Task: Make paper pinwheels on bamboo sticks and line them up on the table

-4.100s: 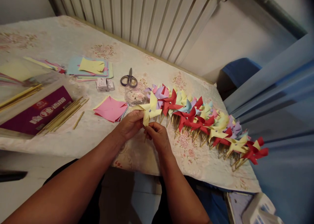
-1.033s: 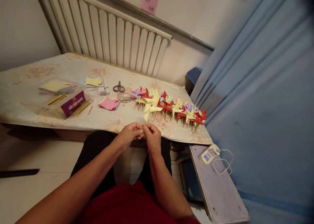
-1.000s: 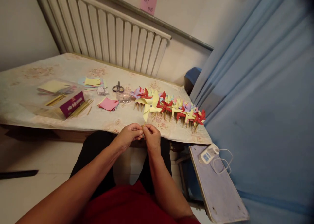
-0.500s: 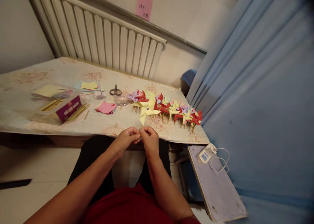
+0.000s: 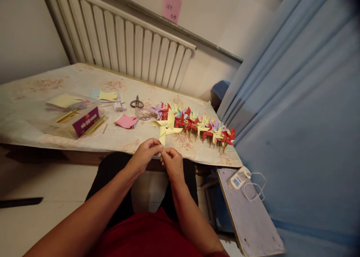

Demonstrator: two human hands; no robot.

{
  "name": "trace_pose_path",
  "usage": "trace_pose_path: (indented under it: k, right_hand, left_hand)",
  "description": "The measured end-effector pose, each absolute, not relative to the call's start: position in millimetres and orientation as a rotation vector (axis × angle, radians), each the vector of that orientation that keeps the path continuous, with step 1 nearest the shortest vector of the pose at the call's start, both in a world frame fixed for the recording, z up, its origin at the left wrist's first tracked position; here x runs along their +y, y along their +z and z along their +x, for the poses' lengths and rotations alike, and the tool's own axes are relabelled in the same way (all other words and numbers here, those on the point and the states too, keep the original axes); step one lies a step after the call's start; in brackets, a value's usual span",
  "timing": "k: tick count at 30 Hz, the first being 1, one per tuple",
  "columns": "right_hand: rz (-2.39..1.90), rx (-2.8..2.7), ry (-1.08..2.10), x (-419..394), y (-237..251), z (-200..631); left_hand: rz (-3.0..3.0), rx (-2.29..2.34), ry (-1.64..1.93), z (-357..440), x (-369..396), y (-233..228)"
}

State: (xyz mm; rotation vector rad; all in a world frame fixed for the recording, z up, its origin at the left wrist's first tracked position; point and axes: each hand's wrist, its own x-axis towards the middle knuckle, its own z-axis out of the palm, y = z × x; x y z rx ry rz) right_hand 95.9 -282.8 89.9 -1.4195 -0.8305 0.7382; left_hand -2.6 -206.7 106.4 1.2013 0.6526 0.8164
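Note:
A yellow paper pinwheel [image 5: 166, 127] stands upright on a thin stick in front of me, just off the table's near edge. My left hand [image 5: 146, 154] and my right hand [image 5: 172, 161] pinch the stick together below the sails, fingertips touching. Behind it a long row of finished pinwheels [image 5: 200, 125] in red, yellow, purple and blue lies on the table [image 5: 42, 88]. Pink paper squares [image 5: 126, 121] lie to the left of the row.
Scissors [image 5: 137, 103], a clear dish [image 5: 144, 115], small boxes [image 5: 119, 107], paper stacks [image 5: 106, 96], loose sticks [image 5: 95, 125] and a purple box [image 5: 86, 121] sit on the table. A radiator [image 5: 123, 43] stands behind. A blue curtain [image 5: 303, 118] hangs right, above a board [image 5: 250, 215] with a white device [image 5: 237, 179].
Over the last second both hands stay pinched on the stick. The yellow pinwheel has turned and now stands more upright. The view has shifted slightly.

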Motion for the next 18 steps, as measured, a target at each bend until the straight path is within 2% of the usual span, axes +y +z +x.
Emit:
trace_pose_path:
  k: [18]
  right_hand:
    - [-1.402,-0.810,0.781,-278.1,87.6,89.2]
  left_hand:
    - [1.231,0.739,0.886,6.5,-197.6,109.8]
